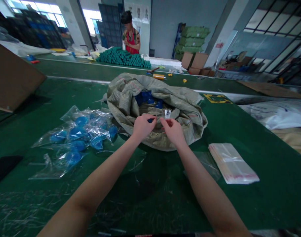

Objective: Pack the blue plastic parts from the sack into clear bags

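Observation:
A large grey-green woven sack (190, 95) lies with its mouth rolled open, and several dark blue plastic pieces (147, 98) show inside. Over its near rim my left hand (143, 127) is closed in a pinch, with a bit of dark blue showing between thumb and finger; I cannot tell if it is held. A few centimetres to the right, my right hand (174, 132) also pinches, its fingertips facing the left ones. Shiny clear plastic (167, 114) glints just beyond the right fingertips. Whatever the fingertips hold is too small to make out.
Clear bags with blue round pieces (77, 132) are heaped on the left. A stack of flat clear bags (232, 163) lies on the right. Cardboard (14, 77) stands far left. Behind a green pile (123, 57), another person (132, 38) stands across the table.

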A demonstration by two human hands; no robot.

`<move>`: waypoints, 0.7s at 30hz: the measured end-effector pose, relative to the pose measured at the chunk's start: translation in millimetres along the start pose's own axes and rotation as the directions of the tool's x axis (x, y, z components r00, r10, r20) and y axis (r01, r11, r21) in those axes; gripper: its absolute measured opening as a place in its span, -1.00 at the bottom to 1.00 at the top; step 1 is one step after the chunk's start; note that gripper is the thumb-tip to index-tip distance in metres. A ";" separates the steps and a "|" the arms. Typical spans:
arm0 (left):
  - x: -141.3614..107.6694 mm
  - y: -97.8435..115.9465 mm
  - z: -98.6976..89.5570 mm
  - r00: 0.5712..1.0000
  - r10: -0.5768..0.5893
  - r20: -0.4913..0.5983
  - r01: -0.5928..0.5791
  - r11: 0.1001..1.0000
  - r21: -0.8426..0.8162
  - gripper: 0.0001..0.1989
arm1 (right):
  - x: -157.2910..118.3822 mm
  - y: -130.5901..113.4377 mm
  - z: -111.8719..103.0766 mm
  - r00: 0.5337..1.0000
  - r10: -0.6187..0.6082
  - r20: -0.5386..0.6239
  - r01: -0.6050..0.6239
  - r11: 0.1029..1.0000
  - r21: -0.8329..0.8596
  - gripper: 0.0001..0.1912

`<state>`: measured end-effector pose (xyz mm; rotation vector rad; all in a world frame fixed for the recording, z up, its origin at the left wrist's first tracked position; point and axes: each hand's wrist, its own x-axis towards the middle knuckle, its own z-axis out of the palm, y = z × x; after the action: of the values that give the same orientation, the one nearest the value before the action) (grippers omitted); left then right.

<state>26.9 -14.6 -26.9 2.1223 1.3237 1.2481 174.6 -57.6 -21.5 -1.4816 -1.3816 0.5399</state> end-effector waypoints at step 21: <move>2.2 -6.1 1.0 0.965 0.061 0.253 -0.069 0.997 0.021 -0.82 | 11.1 21.1 -1.8 0.925 0.130 0.356 -0.276 0.874 0.399 -0.87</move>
<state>24.8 -9.5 -30.4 2.2727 1.1781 0.9466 189.0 -44.8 -35.7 -1.2004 -1.2328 1.1956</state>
